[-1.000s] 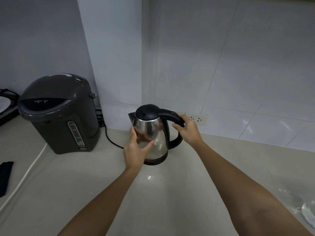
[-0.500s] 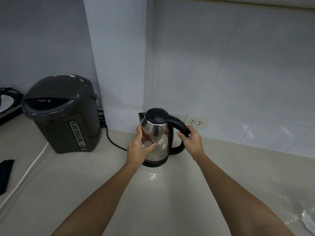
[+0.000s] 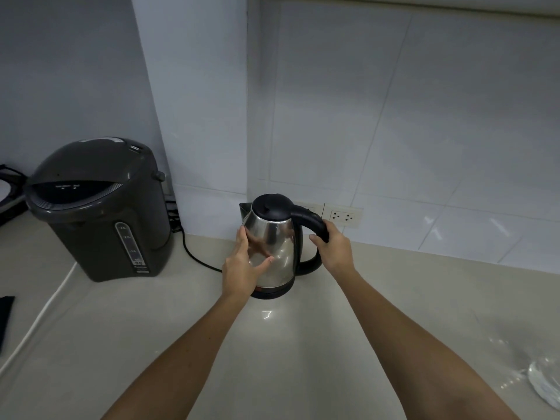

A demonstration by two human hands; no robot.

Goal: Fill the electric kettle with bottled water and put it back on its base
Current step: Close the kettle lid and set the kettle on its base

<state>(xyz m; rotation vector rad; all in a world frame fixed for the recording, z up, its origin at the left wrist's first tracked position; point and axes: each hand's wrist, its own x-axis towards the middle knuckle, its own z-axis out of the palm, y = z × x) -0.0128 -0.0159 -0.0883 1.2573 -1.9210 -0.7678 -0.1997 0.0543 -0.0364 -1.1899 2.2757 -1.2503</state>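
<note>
Head view: the electric kettle [image 3: 274,237] stands upright at the back of the desk [image 3: 272,359], close to the tiled wall corner, with both hands on it.
Change: a second ago the kettle looked slightly tilted and a little nearer the person. It is now straight, and its bottom meets the black base [image 3: 272,294].
Left hand: the left hand [image 3: 242,268] has stayed flat against the steel side, fingers straight and thumb spread, steadying rather than gripping.
Right hand: the right hand [image 3: 333,250] is still wrapped round the black handle [image 3: 309,221].
Lid: the black lid [image 3: 271,206] is down, so the water level cannot be seen.
Meaning: the kettle looks to be just seating on its base, which would be the closing step. Whether it is fully engaged cannot be told, as the left hand hides part of the join.
Bottle: a clear plastic thing [image 3: 545,386] lies at the right edge of the frame, too cut off and blurred to name.
Writing: the dark thermo pot [image 3: 100,213] to the left has a water gauge [image 3: 131,247] with figures that seem to read 2.6, 2.0, 1.0, and 3.0 at the foot. Small white marks on its top panel and under the gauge are unreadable.
Brand: none shows on the kettle.
Nearby: a wall socket [image 3: 344,216] sits just behind the handle, and a black cord [image 3: 197,259] runs along the desk towards the base.
</note>
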